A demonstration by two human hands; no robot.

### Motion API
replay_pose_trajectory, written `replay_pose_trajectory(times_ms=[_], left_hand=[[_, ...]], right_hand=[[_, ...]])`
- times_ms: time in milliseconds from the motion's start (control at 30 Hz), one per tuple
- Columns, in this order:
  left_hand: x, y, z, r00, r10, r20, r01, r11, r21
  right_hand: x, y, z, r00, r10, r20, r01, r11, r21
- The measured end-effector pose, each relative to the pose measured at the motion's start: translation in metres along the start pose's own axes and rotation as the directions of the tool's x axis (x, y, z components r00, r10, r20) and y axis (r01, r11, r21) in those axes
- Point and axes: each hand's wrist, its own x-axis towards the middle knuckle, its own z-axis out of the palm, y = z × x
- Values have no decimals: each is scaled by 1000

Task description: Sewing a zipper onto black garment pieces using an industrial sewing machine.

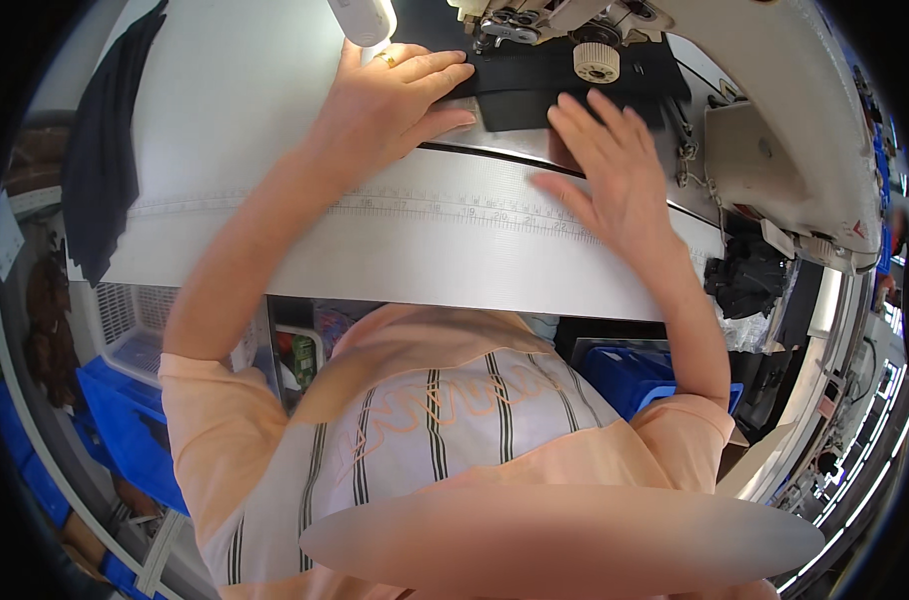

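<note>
Left hand [395, 95]: lies flat, palm down, fingers together and stretched over the near left edge of the black fabric [535, 85]; a ring shows on one finger; nothing pinched, only pressed.
Right hand [610, 170]: palm down, fingers spread, fingertips resting on the fabric's right part; open, nothing gripped.
Black fabric: flat on the white table [275, 150], under the head of the sewing machine [775, 110], between the two hands; its far edge is hidden by the machine.
Sewing machine: white body curving along the upper right; needle area at the top edge is cut off and hard to make out; a round cream knob [597, 62] sits above the fabric.
Lamp [363, 18]: white, only its lower end in view at the top rim.
Table: a printed ruler strip [455, 208] runs across it near the front edge, partly covered by both forearms.
Dark garment [100, 150]: draped over the table's left edge, well apart from the hands.
Blue crates [125, 420]: below the table, partly hidden by the person's shirt.
</note>
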Motion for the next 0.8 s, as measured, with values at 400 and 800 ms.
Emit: replay_pose_trajectory(times_ms=[400, 800], left_hand=[[4, -3, 4, 996, 68, -51, -62, 992, 112], [15, -8, 8, 972, 92, -215, -61, 987, 145]], right_hand=[[-121, 50, -7, 845, 497, -199, -514, 857, -44], [-143, 124, -136, 773, 263, -577, -526, 774, -353]])
